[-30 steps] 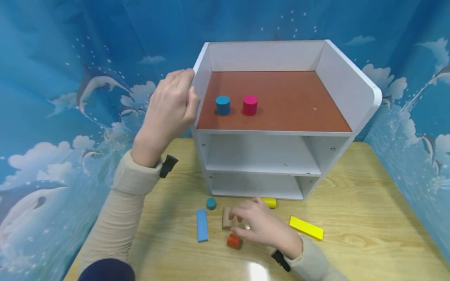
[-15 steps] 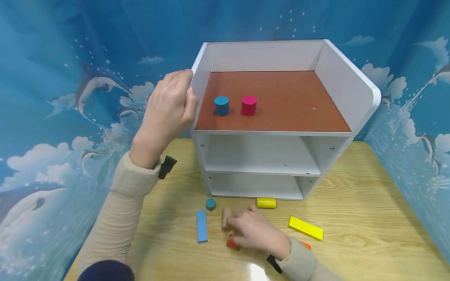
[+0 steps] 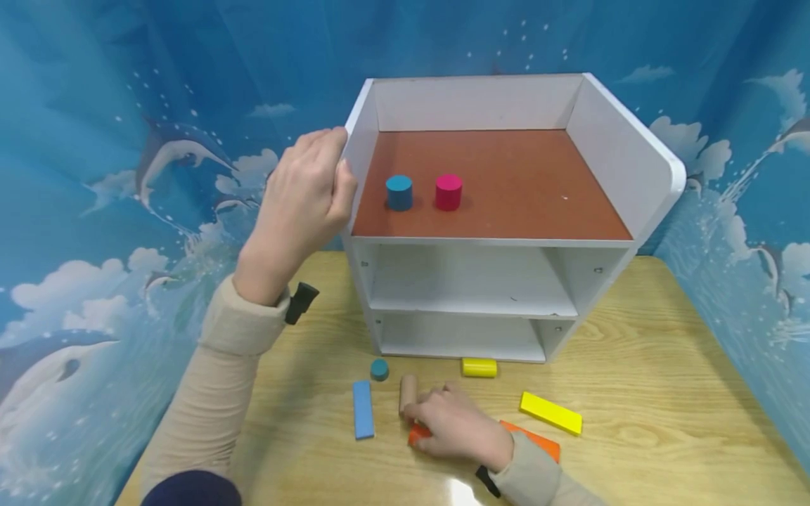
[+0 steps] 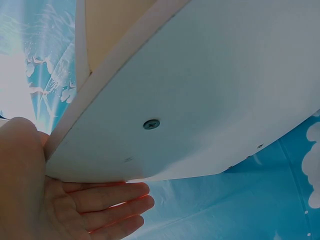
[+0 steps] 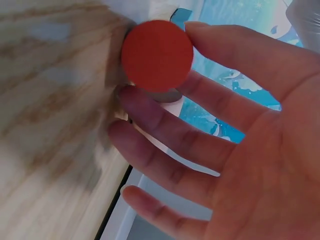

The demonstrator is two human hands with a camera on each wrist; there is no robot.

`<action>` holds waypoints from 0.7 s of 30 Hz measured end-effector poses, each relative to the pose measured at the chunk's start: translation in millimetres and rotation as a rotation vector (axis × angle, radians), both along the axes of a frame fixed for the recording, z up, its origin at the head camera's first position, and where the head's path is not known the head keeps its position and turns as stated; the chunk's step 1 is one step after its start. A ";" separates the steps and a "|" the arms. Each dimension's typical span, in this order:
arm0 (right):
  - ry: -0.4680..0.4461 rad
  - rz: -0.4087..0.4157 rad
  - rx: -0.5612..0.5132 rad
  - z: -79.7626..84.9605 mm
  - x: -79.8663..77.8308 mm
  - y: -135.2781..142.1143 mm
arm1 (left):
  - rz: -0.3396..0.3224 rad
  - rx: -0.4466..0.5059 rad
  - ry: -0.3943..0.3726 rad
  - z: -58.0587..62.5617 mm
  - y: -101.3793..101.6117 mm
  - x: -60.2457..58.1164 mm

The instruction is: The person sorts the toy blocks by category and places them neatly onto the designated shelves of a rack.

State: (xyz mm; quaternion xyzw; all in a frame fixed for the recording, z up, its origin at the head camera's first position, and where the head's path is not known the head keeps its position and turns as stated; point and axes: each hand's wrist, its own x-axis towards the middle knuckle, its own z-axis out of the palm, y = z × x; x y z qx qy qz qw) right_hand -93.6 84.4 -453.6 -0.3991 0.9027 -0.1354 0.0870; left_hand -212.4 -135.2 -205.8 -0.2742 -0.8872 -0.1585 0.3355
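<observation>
My left hand (image 3: pixel 304 186) holds the upper left edge of a white shelf unit (image 3: pixel 481 116). In the left wrist view, several fingers (image 4: pixel 112 200) of that hand stretch along the rim of the white panel. At the table my right hand (image 3: pixel 458 425) holds a red cylinder (image 3: pixel 419 433) lying on its side, partly covered by the fingers in the head view. The right wrist view shows its round end (image 5: pixel 157 56) between thumb and index finger, the other fingers spread by the tabletop. A brown wooden cylinder (image 3: pixel 408 393) lies against the fingertips.
A blue cylinder (image 3: pixel 399 193) and a pink cylinder (image 3: pixel 448 192) stand on the brown top board. On the table lie a teal disc-like block (image 3: pixel 380 370), a blue plank (image 3: pixel 363 410), a yellow cylinder (image 3: pixel 479 367), a yellow plank (image 3: pixel 550 413) and an orange plank (image 3: pixel 538 441) beside my right wrist.
My right hand has moved down and left onto the red cylinder, uncovering the yellow cylinder and the orange plank. The left hand has stayed at the shelf's edge.
</observation>
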 end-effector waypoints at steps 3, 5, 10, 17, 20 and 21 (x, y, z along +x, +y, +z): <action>-0.006 0.007 -0.005 -2.5 -0.4 -0.3 | -0.001 0.000 0.005 -0.3 0.2 0.0; -0.006 0.010 -0.004 -3.0 -0.5 -0.7 | -0.003 -0.001 0.011 -0.4 0.4 -0.2; -0.006 0.015 -0.002 -1.5 0.2 -1.9 | -0.001 -0.003 0.012 -0.4 0.7 0.2; -0.028 0.015 0.002 -0.3 0.4 -3.1 | 0.007 0.001 -0.001 -0.2 0.2 1.2; -0.026 0.018 0.003 0.2 0.4 -3.7 | 0.007 0.000 0.000 -0.2 -0.3 1.5; -0.022 0.019 0.003 0.7 0.6 -3.7 | 0.006 -0.001 0.002 -0.2 -0.3 1.5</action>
